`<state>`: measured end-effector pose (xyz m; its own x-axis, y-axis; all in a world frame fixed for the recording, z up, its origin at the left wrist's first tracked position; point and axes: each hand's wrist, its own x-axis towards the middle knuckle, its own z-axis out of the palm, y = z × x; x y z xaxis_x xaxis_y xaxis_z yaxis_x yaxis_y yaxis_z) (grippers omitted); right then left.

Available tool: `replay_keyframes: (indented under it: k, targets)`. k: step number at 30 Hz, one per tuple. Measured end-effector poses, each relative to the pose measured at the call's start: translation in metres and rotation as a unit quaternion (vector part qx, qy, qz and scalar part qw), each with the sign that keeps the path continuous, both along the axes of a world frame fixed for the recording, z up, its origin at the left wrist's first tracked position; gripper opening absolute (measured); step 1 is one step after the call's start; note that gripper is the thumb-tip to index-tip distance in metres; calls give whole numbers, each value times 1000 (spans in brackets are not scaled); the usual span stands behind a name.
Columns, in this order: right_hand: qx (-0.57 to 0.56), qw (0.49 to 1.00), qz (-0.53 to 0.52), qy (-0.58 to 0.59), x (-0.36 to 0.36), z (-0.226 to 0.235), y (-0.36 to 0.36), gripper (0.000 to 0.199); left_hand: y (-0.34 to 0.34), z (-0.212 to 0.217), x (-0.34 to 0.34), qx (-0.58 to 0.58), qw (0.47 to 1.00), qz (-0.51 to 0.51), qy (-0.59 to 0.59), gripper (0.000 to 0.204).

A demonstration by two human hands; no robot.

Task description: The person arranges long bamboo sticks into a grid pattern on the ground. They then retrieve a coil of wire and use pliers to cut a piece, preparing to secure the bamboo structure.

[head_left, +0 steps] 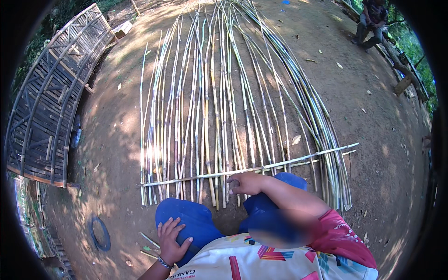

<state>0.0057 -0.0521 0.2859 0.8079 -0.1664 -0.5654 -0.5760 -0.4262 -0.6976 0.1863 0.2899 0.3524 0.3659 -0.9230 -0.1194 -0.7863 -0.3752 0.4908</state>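
Many long, thin bamboo poles [204, 116] lie side by side on the ground ahead of me, running away from my knees. A bamboo crosspiece [254, 168] lies across their near ends, and a second crosspiece [303, 163] shows partly beneath it on the right. My right hand [246, 183] is bent over the poles just below the crosspiece, its fingers closed at the near part of one pole; the hand itself covers part of the grip. My left hand [172, 238] rests on my left thigh, fingers spread, holding nothing.
A slatted bamboo frame [49, 100] stands at the left. On the ground nearer me lie a dark ring [99, 233] and short bamboo pieces [150, 242]. A thick bunch of poles [322, 126] curves along the right. A person [372, 23] sits at the far right beside logs [403, 70].
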Motion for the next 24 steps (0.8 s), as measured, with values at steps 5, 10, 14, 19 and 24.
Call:
replay_keyframes:
  k: [5, 10, 14, 19, 24]
  targets:
    - [14, 1000, 0, -6, 5, 1, 2, 69, 4, 2, 1, -3, 1000, -4, -3, 47]
    - [19, 1000, 6, -14, 9, -8, 3, 71, 9, 4, -1, -18, 1000, 6, 0, 46]
    - [22, 1000, 16, 5, 20, -3, 3, 70, 16, 4, -2, -23, 1000, 15, -9, 44]
    - [74, 997, 6, 37, 32, 2, 4, 66, 25, 5, -5, -32, 999, 31, -23, 40]
    - [46, 998, 41, 5, 39, -13, 3, 70, 35, 8, -9, -40, 998, 45, -24, 39]
